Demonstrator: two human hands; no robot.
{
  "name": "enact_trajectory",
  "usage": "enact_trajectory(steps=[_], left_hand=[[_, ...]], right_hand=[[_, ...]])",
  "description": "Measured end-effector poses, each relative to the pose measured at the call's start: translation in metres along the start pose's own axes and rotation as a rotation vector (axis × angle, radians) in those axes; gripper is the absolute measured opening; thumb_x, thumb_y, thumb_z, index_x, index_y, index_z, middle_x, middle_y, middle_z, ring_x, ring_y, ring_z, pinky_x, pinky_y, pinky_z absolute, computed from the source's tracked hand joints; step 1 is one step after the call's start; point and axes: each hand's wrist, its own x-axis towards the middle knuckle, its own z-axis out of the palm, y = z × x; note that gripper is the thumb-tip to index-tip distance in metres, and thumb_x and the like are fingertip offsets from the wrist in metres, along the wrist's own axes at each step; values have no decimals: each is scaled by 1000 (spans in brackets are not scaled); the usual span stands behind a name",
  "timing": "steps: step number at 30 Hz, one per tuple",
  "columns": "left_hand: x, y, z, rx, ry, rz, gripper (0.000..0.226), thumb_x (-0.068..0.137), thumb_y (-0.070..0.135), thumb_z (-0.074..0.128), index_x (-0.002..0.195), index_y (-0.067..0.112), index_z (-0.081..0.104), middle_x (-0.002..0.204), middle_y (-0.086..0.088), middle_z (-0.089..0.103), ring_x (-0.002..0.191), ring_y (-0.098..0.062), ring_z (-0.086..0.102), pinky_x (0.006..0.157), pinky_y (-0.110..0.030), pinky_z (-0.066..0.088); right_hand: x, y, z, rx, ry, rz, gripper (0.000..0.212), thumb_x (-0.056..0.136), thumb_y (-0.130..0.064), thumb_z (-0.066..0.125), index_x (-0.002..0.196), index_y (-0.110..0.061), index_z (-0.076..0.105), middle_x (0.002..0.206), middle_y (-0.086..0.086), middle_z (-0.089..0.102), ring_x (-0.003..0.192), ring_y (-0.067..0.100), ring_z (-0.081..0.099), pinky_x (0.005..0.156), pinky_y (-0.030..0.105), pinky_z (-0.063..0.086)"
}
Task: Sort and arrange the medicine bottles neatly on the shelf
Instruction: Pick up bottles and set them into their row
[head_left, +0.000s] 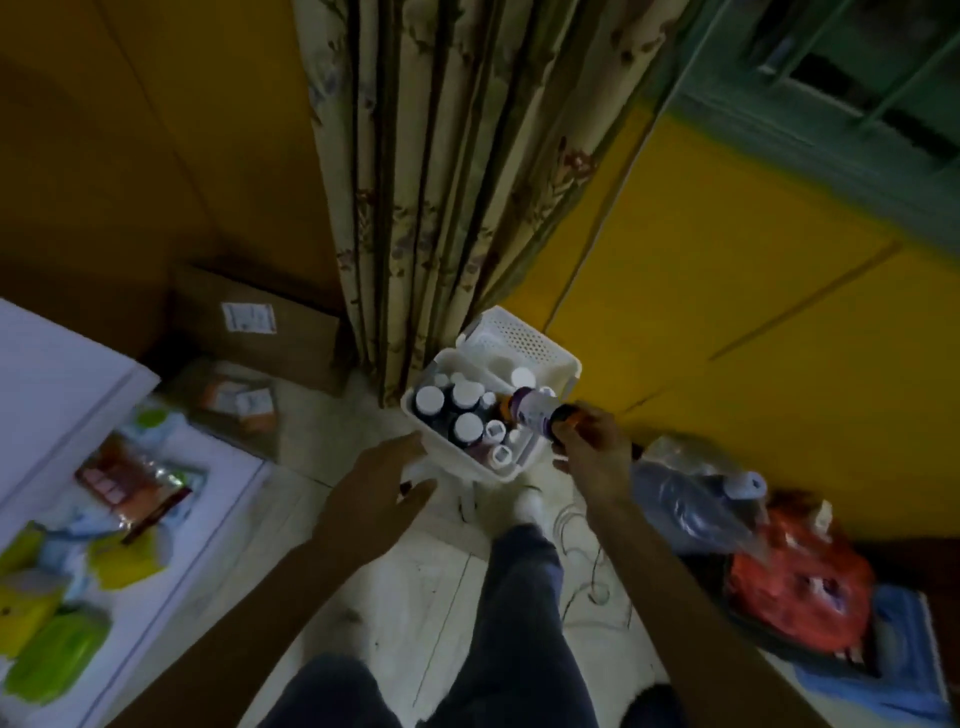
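Note:
A white plastic basket (524, 340) stands on the floor by the curtain, filled with several medicine bottles (467, 426) with white caps. My right hand (595, 444) grips a dark bottle with a purple and white label (537, 413), held tilted on its side over the basket's right rim. My left hand (379, 486) hovers with straight fingers just left of the basket, holding nothing.
A white surface (67, 410) at the left carries green packets (52, 654) and a red packet. Cardboard boxes (260, 322) lie behind it. A clear plastic bag (680, 493), a red bag (795, 587) and a blue cloth sit at the right. My legs stand on the pale floor.

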Motion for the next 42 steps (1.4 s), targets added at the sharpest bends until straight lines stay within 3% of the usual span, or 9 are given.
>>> enact_trajectory(steps=[2, 5, 10, 15, 22, 31, 34, 38, 42], left_hand=[[25, 2, 10, 23, 72, -55, 53, 88, 26, 66, 133, 7, 48, 129, -13, 56, 115, -20, 50, 90, -20, 31], [63, 11, 36, 58, 132, -225, 57, 91, 36, 59, 137, 7, 44, 134, -12, 52, 121, -26, 50, 94, -22, 29], [124, 37, 89, -6, 161, -476, 63, 95, 38, 51, 149, 18, 25, 153, -1, 29, 140, -18, 27, 109, -27, 26], [161, 53, 130, -39, 139, -556, 71, 89, 54, 46, 147, 16, 30, 154, -4, 29, 140, -24, 29, 109, -33, 30], [197, 40, 168, -9, 173, -523, 71, 90, 36, 60, 148, 18, 24, 154, -1, 28, 141, -19, 26, 110, -30, 29], [213, 21, 219, 16, 229, -616, 79, 88, 38, 62, 150, 14, 20, 155, -4, 26, 143, -22, 23, 112, -35, 28], [210, 27, 222, 14, 261, -655, 81, 88, 38, 62, 151, 15, 15, 157, -3, 20, 145, -20, 18, 114, -35, 24], [198, 38, 212, 104, 327, -683, 86, 87, 36, 65, 151, 13, 11, 159, -6, 13, 147, -24, 11, 116, -39, 17], [158, 54, 186, 374, 419, -688, 98, 67, 37, 82, 145, 4, 32, 151, -15, 31, 139, -32, 30, 106, -51, 32]], right_hand=[[64, -3, 5, -154, -27, -93, 21, 83, -3, 67, 103, -9, 64, 100, 21, 66, 93, 41, 63, 78, 52, 53], [155, -5, 17, -432, -220, -158, 31, 88, -15, 64, 118, -7, 59, 110, 15, 64, 102, 32, 61, 87, 41, 50], [263, 3, 48, -758, -537, -325, 29, 89, -13, 62, 117, -6, 62, 98, 14, 67, 79, 23, 60, 66, 24, 39], [318, 40, 89, -949, -774, -408, 38, 90, -24, 61, 127, -17, 59, 121, 13, 62, 111, 35, 57, 85, 38, 47], [351, 87, 132, -1170, -1003, -471, 40, 93, -33, 57, 131, -21, 52, 128, 13, 56, 113, 35, 54, 88, 43, 48], [371, 102, 122, -946, -1162, -195, 78, 90, -27, 65, 152, -26, 19, 151, 6, 37, 135, 27, 39, 106, 37, 37], [371, 95, 112, -893, -1186, -169, 79, 89, -21, 67, 152, -22, 18, 152, 6, 34, 138, 26, 36, 106, 33, 35], [346, 72, 92, -938, -1143, -481, 76, 86, -25, 69, 149, -20, 27, 149, 6, 38, 137, 25, 36, 107, 29, 31], [269, 26, 70, -833, -1212, -884, 72, 82, -36, 64, 145, -13, 37, 146, 10, 43, 134, 27, 39, 111, 38, 32]])
